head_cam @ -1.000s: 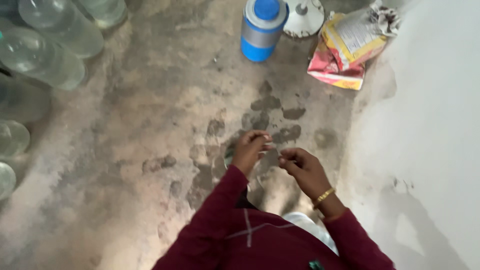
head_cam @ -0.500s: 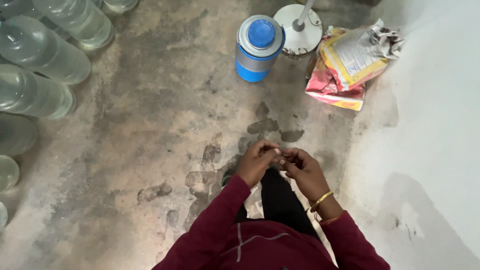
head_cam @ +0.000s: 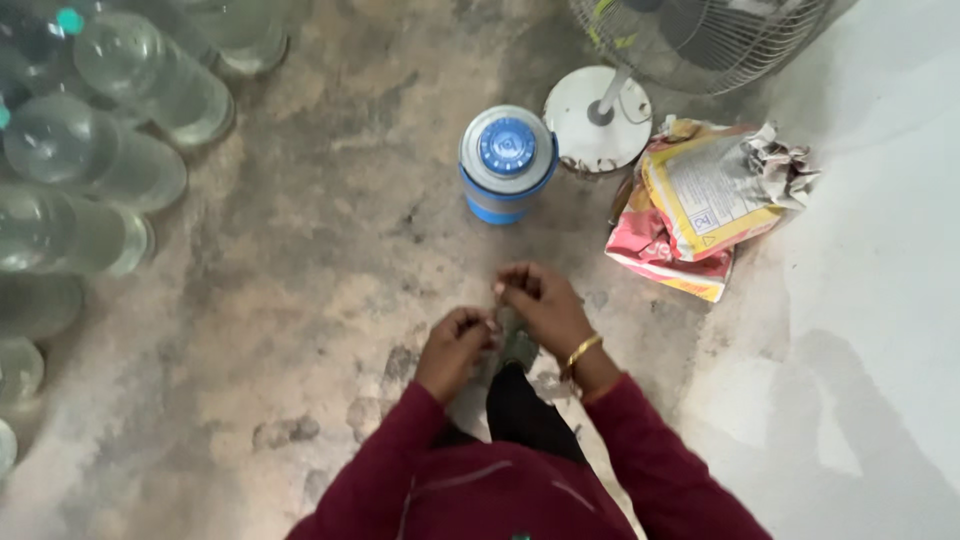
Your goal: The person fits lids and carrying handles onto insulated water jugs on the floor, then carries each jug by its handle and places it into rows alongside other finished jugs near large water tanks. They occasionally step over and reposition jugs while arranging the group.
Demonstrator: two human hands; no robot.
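Both of your hands are meeting in front of the blue jug [head_cam: 507,163], on the near side of it and well apart from it. Your left hand [head_cam: 455,348] is curled into a loose fist, and your right hand [head_cam: 540,305] is pinching its fingertips together just beside the left knuckles. Whatever small thing you are working between them is hidden by the fingers, so I cannot tell what you are gripping, only that both hands are closed around something tiny held low over the floor [head_cam: 330,260].

That is the first risk, I judge: a piece this small, pinched by the tips alone, is likely to slip, and against the blotchy concrete it would be hard to find again.

The jug is standing upright with its blue cap on, and the round fan base [head_cam: 598,118] is sitting just to the right of it, almost touching. Farther right of the jug, crumpled paper sacks [head_cam: 705,195] are leaning on each other. If you are reaching forward without looking, an elbow or sleeve could tip the jug.

Left of the jug, well apart, clear water bottles [head_cam: 120,130] are lying on their sides; a nudge could start them rolling
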